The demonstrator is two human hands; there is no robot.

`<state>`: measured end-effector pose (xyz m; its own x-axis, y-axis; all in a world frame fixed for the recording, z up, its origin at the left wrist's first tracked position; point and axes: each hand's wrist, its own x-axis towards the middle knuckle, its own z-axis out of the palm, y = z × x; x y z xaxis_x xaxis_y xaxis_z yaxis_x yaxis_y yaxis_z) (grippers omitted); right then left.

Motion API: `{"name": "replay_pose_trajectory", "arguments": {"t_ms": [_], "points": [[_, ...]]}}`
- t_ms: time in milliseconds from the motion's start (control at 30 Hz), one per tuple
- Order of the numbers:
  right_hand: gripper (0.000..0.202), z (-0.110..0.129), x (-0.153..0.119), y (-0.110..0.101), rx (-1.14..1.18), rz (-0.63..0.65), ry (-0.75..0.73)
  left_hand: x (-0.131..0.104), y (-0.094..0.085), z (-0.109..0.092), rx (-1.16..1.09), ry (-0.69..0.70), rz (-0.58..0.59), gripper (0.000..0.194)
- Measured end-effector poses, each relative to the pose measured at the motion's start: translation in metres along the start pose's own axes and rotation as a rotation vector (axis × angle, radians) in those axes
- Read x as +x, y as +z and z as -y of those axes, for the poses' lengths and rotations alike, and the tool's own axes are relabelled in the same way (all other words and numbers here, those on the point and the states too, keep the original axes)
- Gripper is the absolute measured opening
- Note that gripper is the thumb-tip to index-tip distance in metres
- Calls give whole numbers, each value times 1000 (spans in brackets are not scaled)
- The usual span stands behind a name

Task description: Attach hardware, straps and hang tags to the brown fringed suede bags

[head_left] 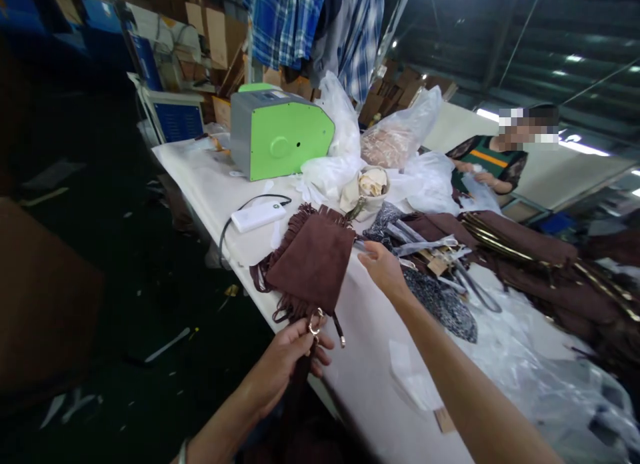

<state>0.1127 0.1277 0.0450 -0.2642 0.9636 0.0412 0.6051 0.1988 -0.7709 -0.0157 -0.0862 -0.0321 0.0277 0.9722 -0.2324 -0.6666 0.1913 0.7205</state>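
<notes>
A dark brown suede bag (317, 261) with fringed edges lies on the near edge of the pale table. My left hand (295, 347) is closed around a gold clasp (315, 323) at the bag's lower corner, with a dark strap hanging below it. A short dark cord (340, 331) with a metal tip dangles beside that corner. My right hand (384, 269) is at the bag's right corner, its thumb and fingers pinched near a small dark piece there. What exactly they grip is too small to make out.
A green and grey machine (290, 141) stands at the back of the table (370, 364), with a white power strip (259, 216) before it. Clear plastic bags (395, 131), a cloth pouch (367, 191) and piled brown bags (520, 241) crowd the right. A co-worker (487, 161) handles plastic there.
</notes>
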Motion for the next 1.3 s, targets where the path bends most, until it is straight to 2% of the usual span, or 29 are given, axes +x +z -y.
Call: {"name": "replay_pose_trajectory", "arguments": {"t_ms": [67,167,200,267,367,467,567,667,833,933,1000,1100,1200,1267,1300], "points": [[21,-6,-39,-14,28,75,38,0,5,4,40,-9,13,45],[28,-14,-104,-18,81,372,188,0,17,13,118,-23,33,47],[28,-17,-121,-15,81,413,208,1,21,16,143,-34,42,48],[27,-24,-146,-5,93,402,200,3,31,23,195,-57,62,51],[22,-35,-157,9,210,304,198,5,45,35,258,-93,61,62],[20,-46,-158,13,474,262,353,8,55,47,299,-108,59,69],[30,-51,-163,8,843,327,550,12,60,56,337,-92,54,72],[39,-52,-171,1,1139,379,623,14,62,62,348,-87,46,72],[42,-56,-177,-1,1257,303,785,11,66,65,396,-80,76,70],[41,-57,-180,2,1288,236,861,8,58,57,553,-4,142,66],[38,-56,-183,3,1318,205,777,4,49,44,818,77,168,59],[33,-53,-186,1,1299,176,646,-1,39,14,1257,242,114,40],[30,-52,-187,-6,1150,100,643,7,45,-16,1494,528,112,32],[24,-52,-185,-14,960,58,568,24,57,-29,1599,676,219,33],[18,-52,-184,-18,825,45,511,35,63,-32,1645,706,297,34]]}}
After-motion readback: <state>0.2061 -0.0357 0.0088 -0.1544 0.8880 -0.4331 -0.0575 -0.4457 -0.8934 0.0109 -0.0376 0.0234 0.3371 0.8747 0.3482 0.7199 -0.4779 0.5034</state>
